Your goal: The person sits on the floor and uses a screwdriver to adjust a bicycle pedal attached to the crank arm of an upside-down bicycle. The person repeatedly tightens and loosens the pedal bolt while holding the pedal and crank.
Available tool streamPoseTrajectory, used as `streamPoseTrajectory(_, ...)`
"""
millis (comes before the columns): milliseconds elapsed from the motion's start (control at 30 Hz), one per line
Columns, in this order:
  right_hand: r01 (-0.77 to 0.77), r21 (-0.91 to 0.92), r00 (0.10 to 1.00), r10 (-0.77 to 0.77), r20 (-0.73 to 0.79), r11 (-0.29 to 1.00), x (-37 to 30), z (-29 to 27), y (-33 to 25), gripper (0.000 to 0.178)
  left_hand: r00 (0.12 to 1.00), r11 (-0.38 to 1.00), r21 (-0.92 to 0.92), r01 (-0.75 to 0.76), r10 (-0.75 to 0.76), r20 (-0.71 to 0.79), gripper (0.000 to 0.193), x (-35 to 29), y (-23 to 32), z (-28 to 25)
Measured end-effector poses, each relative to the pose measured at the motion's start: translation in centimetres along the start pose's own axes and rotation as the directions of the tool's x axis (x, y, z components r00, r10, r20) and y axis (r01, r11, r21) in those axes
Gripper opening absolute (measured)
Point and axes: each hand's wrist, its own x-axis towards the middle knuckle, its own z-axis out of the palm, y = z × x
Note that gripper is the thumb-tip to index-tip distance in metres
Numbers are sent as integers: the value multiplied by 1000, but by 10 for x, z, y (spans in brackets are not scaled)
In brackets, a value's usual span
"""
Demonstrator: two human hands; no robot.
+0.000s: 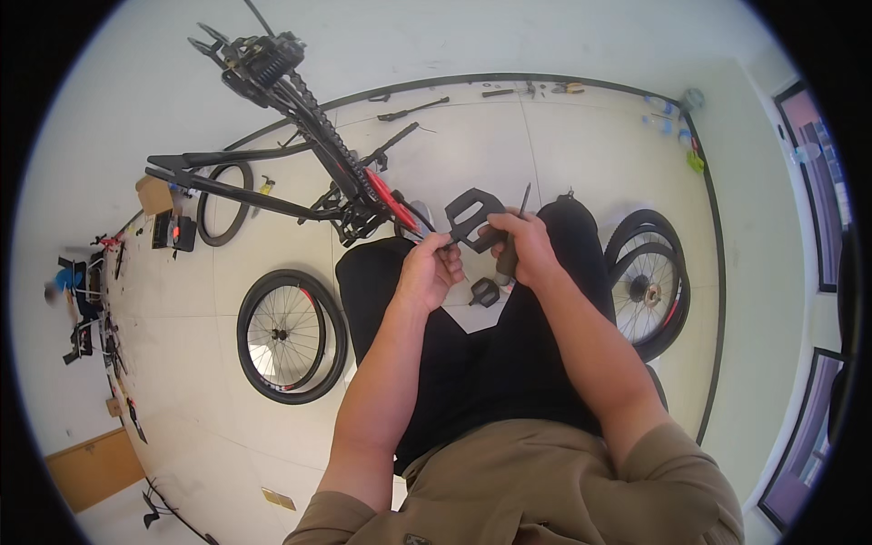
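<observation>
A black bicycle pedal (470, 211) with an open cage is held up in front of me, between my knees. My right hand (529, 247) grips its right side and also keeps a screwdriver (506, 263), its thin shaft pointing away from me. The fingers of my left hand (429, 271) are closed at the pedal's spindle end, close to the bike; they partly hide the spot where the two meet. The black bike frame (245, 214), with a red section (389, 195) and a chain (320, 123), extends to the far left. A second pedal (484, 292) lies on the floor between my legs.
A spoked wheel (282, 334) lies left of my legs, and more wheels (647, 283) lie to the right. Loose tyre (202, 213), cardboard box (154, 194) and toolbox (184, 234) are at the far left. Tools (531, 89) and bottles (661, 107) line the far wall.
</observation>
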Motion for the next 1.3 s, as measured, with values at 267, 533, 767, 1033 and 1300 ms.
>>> streamPoseTrajectory(267, -17, 16, 1000, 16, 16, 1000, 2, -2, 3, 15, 999, 999, 45, -19, 20, -26, 15, -1, -2, -2)
streamPoseTrajectory(533, -12, 80, 1000, 11, 9, 997, 6, -2, 6, 23, 999, 993, 111, -42, 41, 17, 18, 4, -7, -10)
streamPoseTrajectory(767, -22, 75, 1000, 22, 7, 997, 4, -3, 5, 25, 995, 995, -46, -84, 81, -62, 15, -5, -5, 4)
streamPoseTrajectory(1033, -15, 70, 1000, 15, 7, 997, 5, -3, 6, 25, 999, 998, -51, -44, 43, -21, 15, 6, -2, -6)
streamPoseTrajectory(1300, -19, 65, 1000, 19, -9, 998, 6, -3, 6, 22, 998, 998, -67, -14, 10, -65, 11, 8, 0, -2)
